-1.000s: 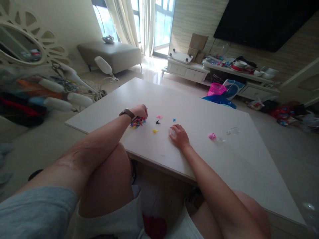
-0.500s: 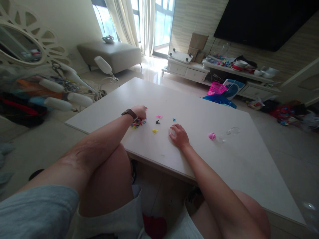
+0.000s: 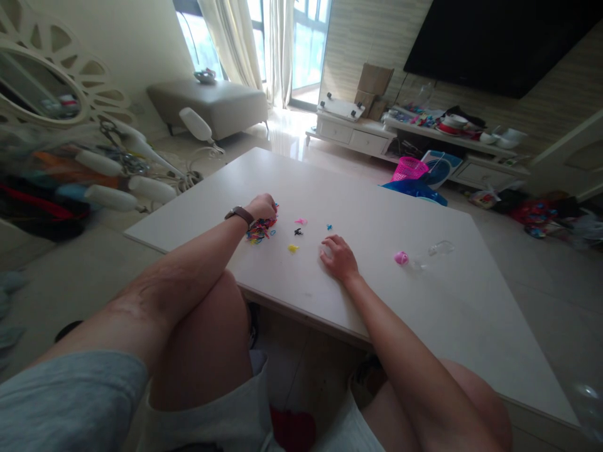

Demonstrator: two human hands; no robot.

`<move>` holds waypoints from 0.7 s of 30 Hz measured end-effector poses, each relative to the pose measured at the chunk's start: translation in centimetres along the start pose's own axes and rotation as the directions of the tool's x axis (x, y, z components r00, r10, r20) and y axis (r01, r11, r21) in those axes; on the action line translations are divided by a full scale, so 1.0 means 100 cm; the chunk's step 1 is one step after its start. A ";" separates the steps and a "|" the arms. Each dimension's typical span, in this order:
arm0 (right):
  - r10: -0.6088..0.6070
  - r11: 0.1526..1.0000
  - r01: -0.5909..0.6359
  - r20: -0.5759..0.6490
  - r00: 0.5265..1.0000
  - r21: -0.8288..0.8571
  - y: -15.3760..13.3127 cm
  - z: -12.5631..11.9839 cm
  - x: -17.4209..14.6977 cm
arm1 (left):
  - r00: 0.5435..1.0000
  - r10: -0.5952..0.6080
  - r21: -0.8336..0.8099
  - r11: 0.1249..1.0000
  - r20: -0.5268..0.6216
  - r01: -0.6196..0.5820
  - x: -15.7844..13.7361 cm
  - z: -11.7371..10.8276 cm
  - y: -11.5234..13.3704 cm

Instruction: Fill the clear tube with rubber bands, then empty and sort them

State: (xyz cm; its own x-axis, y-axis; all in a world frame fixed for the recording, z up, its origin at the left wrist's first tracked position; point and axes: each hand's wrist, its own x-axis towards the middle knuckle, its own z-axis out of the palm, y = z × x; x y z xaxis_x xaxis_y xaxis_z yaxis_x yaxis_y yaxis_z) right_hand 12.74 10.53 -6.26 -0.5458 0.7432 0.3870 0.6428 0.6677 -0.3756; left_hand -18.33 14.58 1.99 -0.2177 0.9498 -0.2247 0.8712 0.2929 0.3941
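Observation:
My left hand, with a brown-strapped watch at the wrist, reaches over the far side of a pile of small multicoloured loops that look like rubber bands. Its fingers are bent down and pressed together; whatever they pinch is too small to make out. To the right lie little same-coloured clusters: pink, black, yellow and blue. My right hand rests on the tabletop near the blue and yellow ones, fingers loosely curved and apart, holding nothing.
On the right of the white table are a pink cap-like piece and a clear plastic container lying on its side. Beyond the table stand a pink basket and a TV cabinet. White lamp-like arms are at left.
My left hand has shifted slightly left and away from me, uncovering more of the coloured pile. My right hand and the small clusters stay put.

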 end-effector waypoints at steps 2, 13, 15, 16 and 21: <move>-0.002 1.000 0.002 0.002 1.000 0.002 0.000 0.000 0.000 | 1.000 0.000 0.034 0.999 0.030 -0.001 -0.001 0.003 0.003; -0.005 1.000 0.005 0.007 1.000 0.001 0.001 0.002 0.001 | 0.996 -0.036 0.223 0.975 0.081 0.017 -0.001 0.011 0.015; -0.009 1.000 0.009 0.000 1.000 -0.001 0.001 0.002 0.001 | 0.996 -0.032 0.228 0.974 0.079 0.013 0.001 0.013 0.014; -0.012 1.000 0.012 -0.006 1.000 -0.002 0.001 0.002 0.001 | 0.996 -0.028 0.228 0.974 0.081 0.009 0.002 0.014 0.013; -0.022 0.999 0.020 -0.044 0.999 -0.039 0.001 0.003 -0.001 | 0.996 -0.004 0.230 0.973 0.088 -0.016 0.009 0.024 0.010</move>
State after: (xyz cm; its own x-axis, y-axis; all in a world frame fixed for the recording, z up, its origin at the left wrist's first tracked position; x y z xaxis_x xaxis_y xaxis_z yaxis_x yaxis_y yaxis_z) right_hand 12.73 10.57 -6.56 -0.5354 0.7260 0.4316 0.6521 0.6801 -0.3350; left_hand -16.56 15.43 0.03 -0.1817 0.9352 -0.3040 0.9524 0.2443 0.1821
